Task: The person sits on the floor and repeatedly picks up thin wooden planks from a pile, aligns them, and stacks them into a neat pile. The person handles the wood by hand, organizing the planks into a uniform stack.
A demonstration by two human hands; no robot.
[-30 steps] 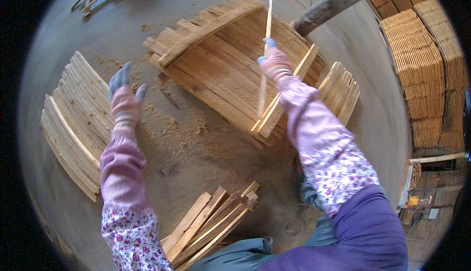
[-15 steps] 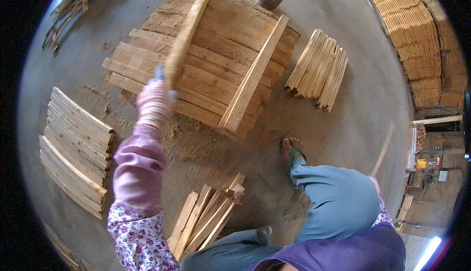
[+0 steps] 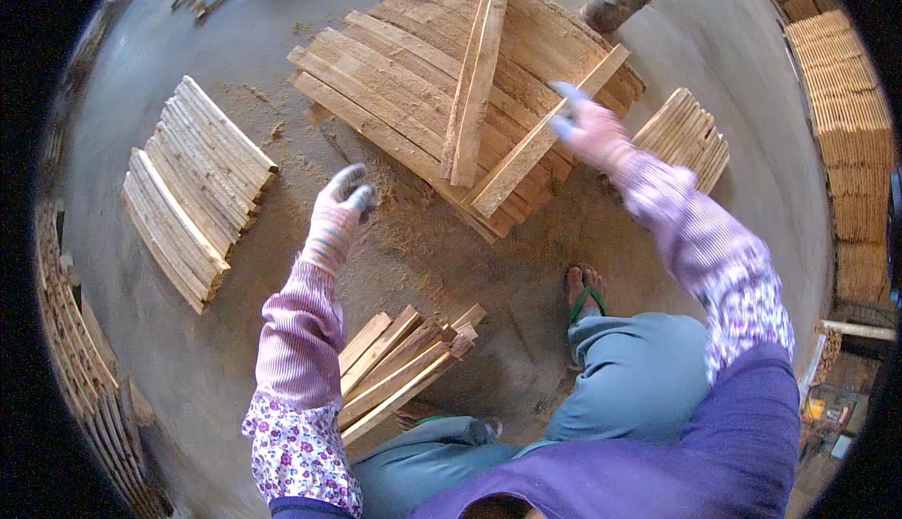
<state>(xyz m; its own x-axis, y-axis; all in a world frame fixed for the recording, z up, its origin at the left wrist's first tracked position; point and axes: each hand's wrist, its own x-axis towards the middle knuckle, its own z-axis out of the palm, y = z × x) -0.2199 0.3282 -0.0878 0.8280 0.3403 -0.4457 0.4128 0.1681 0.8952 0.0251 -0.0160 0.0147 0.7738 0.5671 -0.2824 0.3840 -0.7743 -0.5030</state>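
The gloved right hand (image 3: 597, 132) is over the right-hand slat (image 3: 521, 160), thumb and forefinger parted either side of it; blur hides whether they touch. The gloved left hand (image 3: 340, 214) holds nothing, its fingers loosely curled and the thumb apart, above the floor between the plank platform (image 3: 376, 77) and the left slat stack (image 3: 193, 181).

The right-hand slat lies across the platform's right part; left of it, a narrow timber piece (image 3: 477, 87), perhaps two side by side, slants across the boards. Judging by the layout, sorting is partly done: the left stack and the right slat stack (image 3: 686, 139) lie in close parallel rows, while the timber on the platform remains unstacked. The near bundle (image 3: 404, 359) is fanned and uneven.

The slats are straight, squared and pale, with rough-sawn faces. The platform's boards are browner, dusty and ragged at their ends. Crumbly sawdust (image 3: 395, 237) coats the smooth grey floor (image 3: 507, 331). Farther right rise tall, ribbed timber stacks (image 3: 836, 96), tightly layered.
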